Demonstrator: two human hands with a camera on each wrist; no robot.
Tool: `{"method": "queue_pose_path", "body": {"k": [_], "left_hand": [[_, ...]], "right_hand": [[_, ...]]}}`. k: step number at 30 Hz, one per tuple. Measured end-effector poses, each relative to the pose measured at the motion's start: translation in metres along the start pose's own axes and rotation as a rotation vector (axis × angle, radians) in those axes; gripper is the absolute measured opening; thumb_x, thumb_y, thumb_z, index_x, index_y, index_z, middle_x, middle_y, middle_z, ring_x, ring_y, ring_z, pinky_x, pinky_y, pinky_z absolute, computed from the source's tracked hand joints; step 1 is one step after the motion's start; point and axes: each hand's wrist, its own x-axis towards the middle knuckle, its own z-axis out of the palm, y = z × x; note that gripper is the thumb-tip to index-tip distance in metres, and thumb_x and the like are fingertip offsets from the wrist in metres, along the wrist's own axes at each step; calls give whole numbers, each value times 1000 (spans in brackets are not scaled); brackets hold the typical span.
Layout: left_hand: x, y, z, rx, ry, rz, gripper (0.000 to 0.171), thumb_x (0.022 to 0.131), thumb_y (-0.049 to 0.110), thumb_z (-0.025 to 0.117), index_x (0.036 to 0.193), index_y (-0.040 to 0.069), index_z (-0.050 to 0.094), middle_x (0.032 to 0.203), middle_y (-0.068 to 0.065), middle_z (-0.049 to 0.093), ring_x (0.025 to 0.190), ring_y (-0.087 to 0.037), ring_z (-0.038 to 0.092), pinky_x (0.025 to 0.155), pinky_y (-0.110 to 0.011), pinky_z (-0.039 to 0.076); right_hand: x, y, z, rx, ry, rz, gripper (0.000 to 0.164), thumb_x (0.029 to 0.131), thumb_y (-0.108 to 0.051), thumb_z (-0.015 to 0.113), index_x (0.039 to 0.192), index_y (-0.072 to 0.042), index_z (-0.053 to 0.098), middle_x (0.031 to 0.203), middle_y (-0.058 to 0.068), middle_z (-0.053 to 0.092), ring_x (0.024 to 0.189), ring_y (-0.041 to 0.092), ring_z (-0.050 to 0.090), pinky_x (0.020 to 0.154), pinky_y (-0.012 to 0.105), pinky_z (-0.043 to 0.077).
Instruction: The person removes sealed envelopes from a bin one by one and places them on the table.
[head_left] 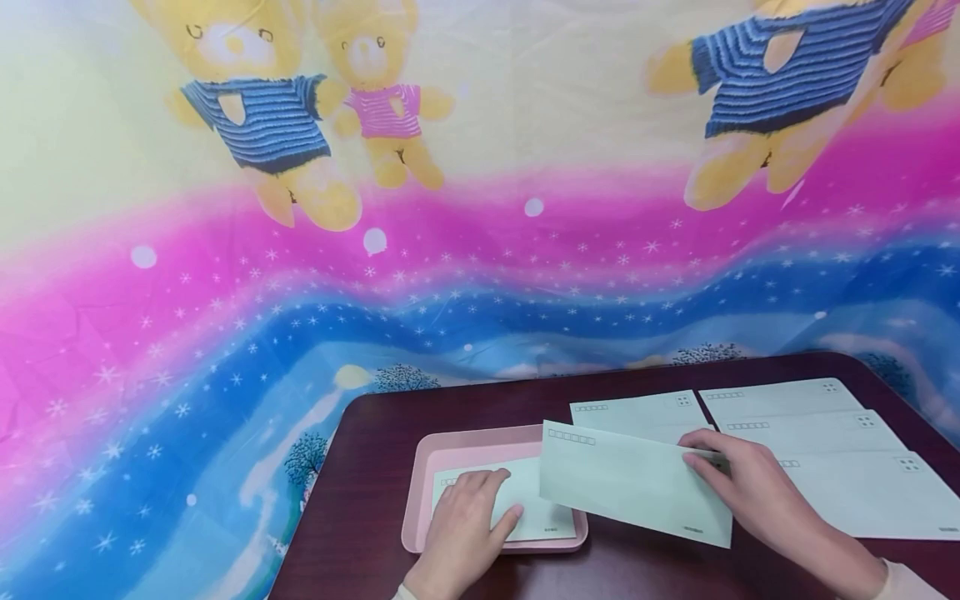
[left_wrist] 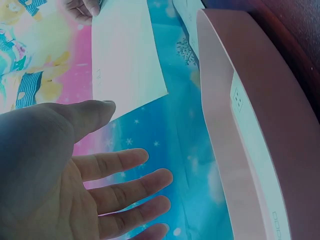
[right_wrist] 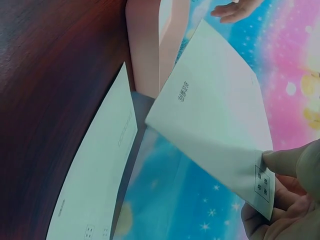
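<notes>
Between its thumb and fingers, my right hand (head_left: 757, 483) pinches a pale envelope (head_left: 630, 483) near its upper right corner. The right wrist view shows the same held envelope (right_wrist: 215, 100) tilted in the air, its printed stamp box beside the thumb. Over the pink tray (head_left: 412, 500) is my left hand (head_left: 468, 521), fingers spread and relaxed, holding nothing. In the left wrist view the left palm (left_wrist: 65, 185) faces the camera, apart from the held envelope. Inside the tray lies another envelope (head_left: 536, 521), partly hidden by the left hand.
Several envelopes (head_left: 862, 492) lie overlapping in a column on the right of the dark table (head_left: 375, 450). Another envelope (head_left: 637, 408) lies left of them, partly behind the held one. A printed cloth (head_left: 450, 325) with bears hangs behind the table.
</notes>
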Motion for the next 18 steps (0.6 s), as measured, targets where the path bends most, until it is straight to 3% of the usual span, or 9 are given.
{"method": "queue_pose_path", "body": {"k": [18], "left_hand": [[2, 16, 9, -11, -35, 37, 41, 95, 41, 67, 128, 16, 65, 119, -1, 70, 112, -20, 64, 90, -40, 53]], "right_hand": [[-11, 33, -8, -25, -42, 44, 16, 92, -10, 72, 105, -19, 73, 105, 4, 76, 89, 19, 72, 67, 24, 54]]}}
